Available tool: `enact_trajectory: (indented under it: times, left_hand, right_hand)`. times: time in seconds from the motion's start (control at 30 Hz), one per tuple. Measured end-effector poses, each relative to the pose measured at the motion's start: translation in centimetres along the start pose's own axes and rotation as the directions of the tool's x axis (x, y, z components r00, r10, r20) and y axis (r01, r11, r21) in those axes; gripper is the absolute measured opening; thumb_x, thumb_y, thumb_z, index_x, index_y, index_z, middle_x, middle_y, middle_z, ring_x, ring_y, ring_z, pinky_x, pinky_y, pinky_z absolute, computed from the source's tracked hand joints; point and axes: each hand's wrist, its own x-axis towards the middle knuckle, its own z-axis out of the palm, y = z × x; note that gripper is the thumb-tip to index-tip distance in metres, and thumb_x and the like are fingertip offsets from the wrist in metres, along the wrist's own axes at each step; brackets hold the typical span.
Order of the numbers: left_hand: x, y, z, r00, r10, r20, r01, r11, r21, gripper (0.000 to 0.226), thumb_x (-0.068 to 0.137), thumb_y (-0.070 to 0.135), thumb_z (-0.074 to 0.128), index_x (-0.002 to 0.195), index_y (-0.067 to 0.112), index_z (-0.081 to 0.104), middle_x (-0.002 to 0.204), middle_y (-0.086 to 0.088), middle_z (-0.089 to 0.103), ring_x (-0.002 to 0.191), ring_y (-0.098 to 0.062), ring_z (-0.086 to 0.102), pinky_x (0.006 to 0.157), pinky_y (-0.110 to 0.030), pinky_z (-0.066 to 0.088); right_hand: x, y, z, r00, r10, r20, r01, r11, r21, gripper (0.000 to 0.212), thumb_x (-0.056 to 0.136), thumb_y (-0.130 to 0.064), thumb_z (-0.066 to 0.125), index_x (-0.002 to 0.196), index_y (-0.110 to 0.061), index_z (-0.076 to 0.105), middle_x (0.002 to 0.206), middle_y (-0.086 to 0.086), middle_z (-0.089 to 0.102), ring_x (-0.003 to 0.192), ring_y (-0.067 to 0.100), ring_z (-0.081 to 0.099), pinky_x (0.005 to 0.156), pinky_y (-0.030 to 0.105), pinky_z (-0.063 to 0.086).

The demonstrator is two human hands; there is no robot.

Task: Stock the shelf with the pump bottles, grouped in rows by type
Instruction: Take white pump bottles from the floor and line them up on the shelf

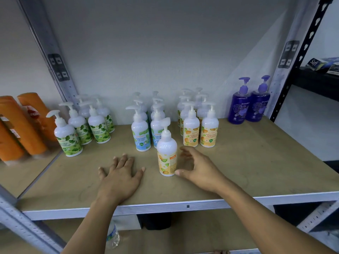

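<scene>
Both hands reach over the shelf (256,171): the left hand (121,173) lies flat on the board with fingers spread, holding nothing. The right hand (200,169) is open and cupped beside a lone orange-label pump bottle (167,156), thumb tip at its base, fingers apart from it. That bottle stands upright in front of the blue-label rows (141,132). Green-label rows (82,129) stand to the left, orange-label rows (200,129) to the right, and two purple bottles (249,107) at the far right.
</scene>
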Motion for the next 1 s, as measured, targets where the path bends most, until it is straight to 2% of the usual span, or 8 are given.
enact_trajectory:
  times: [0.13, 0.27, 0.37, 0.57, 0.67, 0.83, 1.0]
  left_hand:
    - [-0.1, 0.2, 0.0, 1.000, 0.008, 0.012, -0.008, 1.000, 0.003, 0.070, 0.096, 0.070, 0.021, 0.157, 0.034, 0.024, 0.168, 0.010, 0.007, 0.155, -0.019, 0.001, 0.120, -0.062, 0.001]
    - [-0.4, 0.5, 0.0, 0.999, 0.025, 0.023, -0.025, 1.000, 0.004, 0.070, 0.097, 0.070, 0.020, 0.157, 0.034, 0.023, 0.168, 0.010, 0.006, 0.155, -0.023, 0.000, 0.120, -0.063, 0.000]
    - [-0.6, 0.6, 0.1, 0.999, 0.039, 0.035, -0.039, 0.999, 0.001, 0.071, 0.096, 0.071, 0.020, 0.157, 0.035, 0.022, 0.168, 0.010, 0.005, 0.156, -0.025, -0.001, 0.120, -0.063, 0.000]
    - [-0.6, 0.5, 0.1, 0.998, 0.047, 0.046, -0.048, 0.999, 0.013, 0.069, 0.097, 0.070, 0.019, 0.157, 0.036, 0.022, 0.168, 0.011, 0.006, 0.155, -0.025, -0.001, 0.120, -0.063, 0.001]
    - [-0.6, 0.6, 0.0, 0.998, 0.044, 0.040, -0.045, 0.999, 0.021, 0.070, 0.096, 0.071, 0.018, 0.156, 0.036, 0.023, 0.168, 0.011, 0.007, 0.155, -0.025, 0.000, 0.120, -0.063, 0.002]
    - [-0.6, 1.0, 0.1, 0.999, 0.029, 0.032, -0.030, 0.999, 0.039, 0.076, 0.093, 0.076, 0.017, 0.157, 0.035, 0.023, 0.168, 0.011, 0.008, 0.155, -0.025, 0.002, 0.120, -0.062, 0.004]
    - [-0.5, 1.2, 0.3, 0.999, 0.019, 0.028, -0.021, 0.998, 0.055, 0.077, 0.091, 0.078, 0.015, 0.156, 0.037, 0.022, 0.168, 0.011, 0.007, 0.155, -0.025, 0.002, 0.120, -0.061, 0.006]
  right_hand:
    - [0.4, -0.6, 1.3, 0.999, -0.031, 0.025, 0.029, 0.995, 0.095, 0.085, 0.067, -0.041, 0.090, 0.140, -0.031, 0.048, 0.129, -0.018, 0.062, 0.116, -0.007, 0.057, 0.101, 0.021, 0.046]
    - [0.9, -1.3, 2.3, 0.999, -0.026, -0.034, 0.031, 0.989, 0.142, 0.068, 0.069, -0.034, 0.090, 0.128, -0.030, 0.056, 0.117, -0.017, 0.068, 0.106, -0.007, 0.062, 0.091, 0.016, 0.048]
    - [0.7, -1.5, 2.1, 0.998, -0.018, -0.063, 0.026, 0.992, 0.123, 0.060, 0.072, -0.030, 0.088, 0.124, -0.030, 0.058, 0.112, -0.016, 0.069, 0.100, -0.008, 0.063, 0.081, 0.006, 0.046]
    - [-0.4, 1.0, -1.1, 0.982, 0.069, -0.176, -0.047, 0.991, 0.126, 0.052, 0.074, -0.023, 0.087, 0.118, -0.027, 0.061, 0.106, -0.016, 0.070, 0.092, -0.010, 0.064, 0.076, 0.007, 0.046]
    - [-1.0, 2.8, -3.8, 0.960, 0.123, -0.251, -0.088, 0.985, 0.147, 0.052, 0.073, -0.016, 0.088, 0.117, -0.024, 0.061, 0.104, -0.014, 0.071, 0.088, -0.010, 0.065, 0.076, 0.011, 0.048]
    - [-1.7, 5.9, -6.9, 0.919, 0.188, -0.347, -0.136, 0.977, 0.167, 0.050, 0.072, -0.014, 0.088, 0.114, -0.024, 0.062, 0.105, -0.009, 0.072, 0.096, 0.006, 0.069, 0.091, 0.033, 0.055]
    - [-1.7, 6.9, -7.6, 0.903, 0.193, -0.383, -0.132, 0.975, 0.180, 0.054, 0.075, -0.014, 0.087, 0.122, -0.022, 0.060, 0.105, -0.011, 0.071, 0.096, 0.003, 0.067, 0.093, 0.031, 0.054]
